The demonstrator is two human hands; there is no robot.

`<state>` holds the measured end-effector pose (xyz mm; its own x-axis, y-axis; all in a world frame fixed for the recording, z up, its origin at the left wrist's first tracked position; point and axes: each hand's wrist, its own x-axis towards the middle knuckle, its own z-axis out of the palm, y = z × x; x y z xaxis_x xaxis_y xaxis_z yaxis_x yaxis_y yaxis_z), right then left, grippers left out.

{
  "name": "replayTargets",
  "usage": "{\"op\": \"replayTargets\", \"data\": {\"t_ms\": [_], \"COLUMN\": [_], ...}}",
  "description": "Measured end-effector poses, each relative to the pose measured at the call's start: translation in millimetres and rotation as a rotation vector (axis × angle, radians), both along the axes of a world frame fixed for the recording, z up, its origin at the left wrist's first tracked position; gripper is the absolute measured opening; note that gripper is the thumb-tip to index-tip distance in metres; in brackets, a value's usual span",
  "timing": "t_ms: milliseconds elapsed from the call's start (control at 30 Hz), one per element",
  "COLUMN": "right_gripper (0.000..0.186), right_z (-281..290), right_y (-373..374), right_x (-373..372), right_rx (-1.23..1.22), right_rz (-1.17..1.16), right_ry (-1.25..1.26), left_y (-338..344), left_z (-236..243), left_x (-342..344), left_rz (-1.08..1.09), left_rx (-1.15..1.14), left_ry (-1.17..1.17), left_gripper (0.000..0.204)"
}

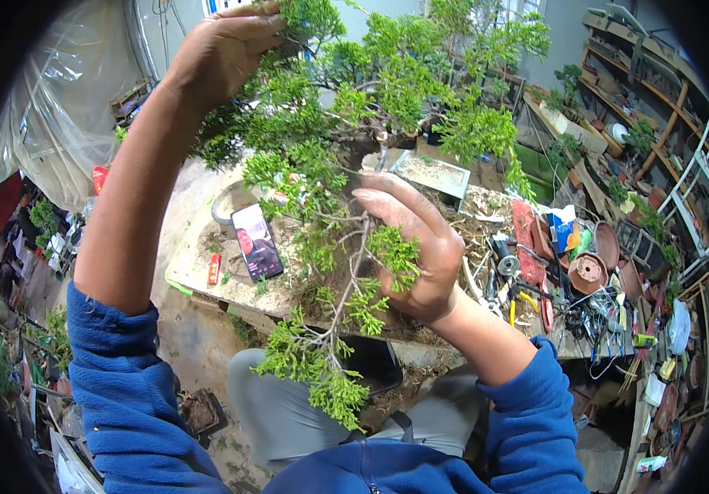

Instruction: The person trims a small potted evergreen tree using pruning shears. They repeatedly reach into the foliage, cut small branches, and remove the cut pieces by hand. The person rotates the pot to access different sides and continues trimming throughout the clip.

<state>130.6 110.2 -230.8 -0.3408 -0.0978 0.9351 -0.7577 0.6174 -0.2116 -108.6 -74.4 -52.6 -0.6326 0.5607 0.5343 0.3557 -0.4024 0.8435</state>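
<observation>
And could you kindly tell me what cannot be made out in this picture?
In the head view:
- Tree: its top is cut off by the upper edge.
- Tree's base: hidden behind foliage and the right hand.
- Left hand: foliage hides the fingertips, so its grip is unclear.
- Right thumb: not visible behind hand and foliage.
- Dark clutter: too small and tangled to identify fully.

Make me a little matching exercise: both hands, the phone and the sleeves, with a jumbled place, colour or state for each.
Things:
1. left hand
2. right hand
3. phone
4. sleeves

Descriptions:
A. blue
B. beside the drooping branch
C. lying on the worktable, screen lit
D. raised at the upper foliage

Right pairs: 1-D, 2-B, 3-C, 4-A.
</observation>
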Motion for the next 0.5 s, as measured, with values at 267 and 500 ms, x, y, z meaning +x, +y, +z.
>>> {"op": "replayTargets", "data": {"t_ms": [267,500], "right_gripper": [0.047,0.059], "right_z": [-2,0], "right_y": [-3,1], "right_x": [-6,-8], "right_rx": [-0.019,0.017], "right_rz": [-0.02,-0.147], "right_ry": [0.076,0.147], "left_y": [11,45], "left_z": [20,24], "left_x": [65,121], "left_rz": [0.213,0.65], "left_rx": [-0.169,-0.406], "left_ry": [0.506,0.926], "left_gripper": [0.029,0.037]}}
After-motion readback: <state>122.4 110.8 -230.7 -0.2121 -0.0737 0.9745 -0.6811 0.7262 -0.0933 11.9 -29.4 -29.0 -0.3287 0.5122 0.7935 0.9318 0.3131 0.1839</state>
